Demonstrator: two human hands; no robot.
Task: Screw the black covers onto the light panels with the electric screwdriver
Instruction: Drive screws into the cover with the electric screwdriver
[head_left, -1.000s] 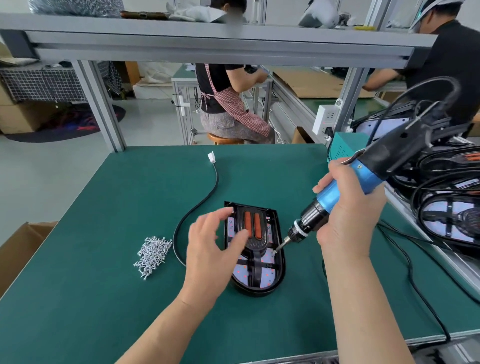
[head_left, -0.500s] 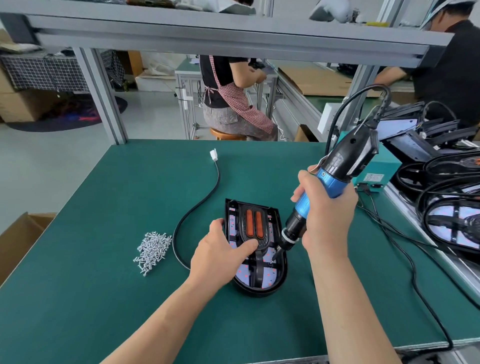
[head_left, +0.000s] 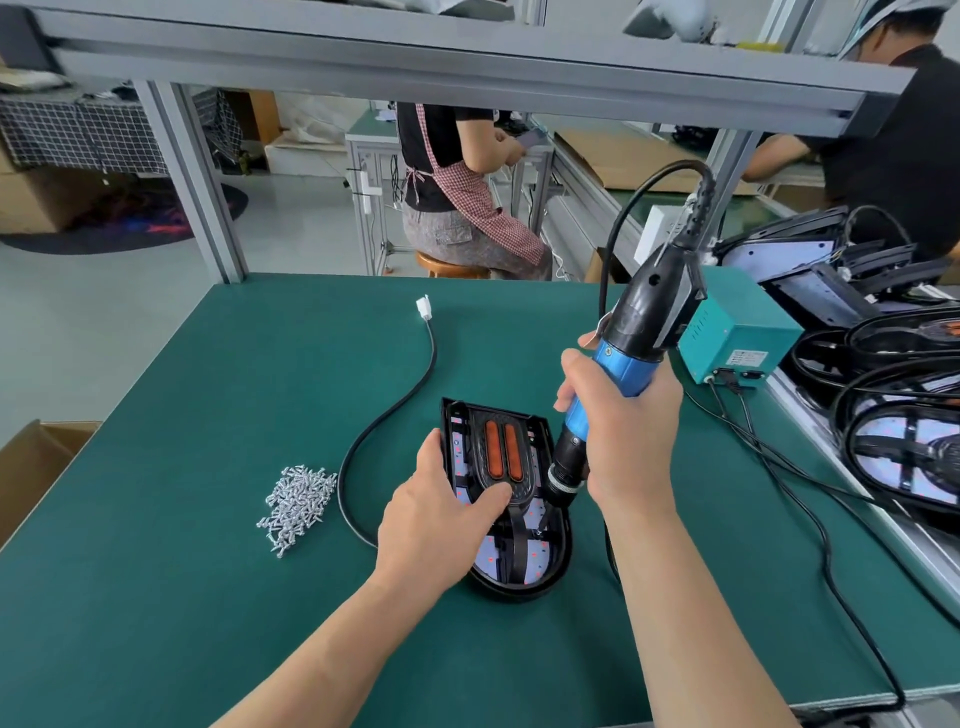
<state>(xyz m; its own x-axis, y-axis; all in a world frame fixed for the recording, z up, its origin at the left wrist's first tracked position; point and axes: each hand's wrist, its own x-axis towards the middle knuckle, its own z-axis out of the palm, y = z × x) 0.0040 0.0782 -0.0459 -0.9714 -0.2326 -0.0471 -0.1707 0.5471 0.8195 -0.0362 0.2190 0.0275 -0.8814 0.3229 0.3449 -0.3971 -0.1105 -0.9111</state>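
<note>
Black plastic cover (head_left: 501, 467) sits on the rounded light panel (head_left: 550, 561) on the green mat (head_left: 208, 597) — left hand (head_left: 441, 519) grips its left rim, thumb flat on the cover. Right hand (head_left: 623, 441) wraps the blue-black electric screwdriver (head_left: 628, 358), bit down just right of that thumb — the chuck hides the right rim. Shiny screw pile (head_left: 298, 506) and black cable (head_left: 384, 431) lie left of the left fingers.

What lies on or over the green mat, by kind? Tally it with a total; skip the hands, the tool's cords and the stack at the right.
Light panel with black cover: 1
Electric screwdriver: 1
Teal power box: 1
Black cable with white plug: 1
Pile of screws: 1 (loose screws too many to count)
Total: 5
</note>
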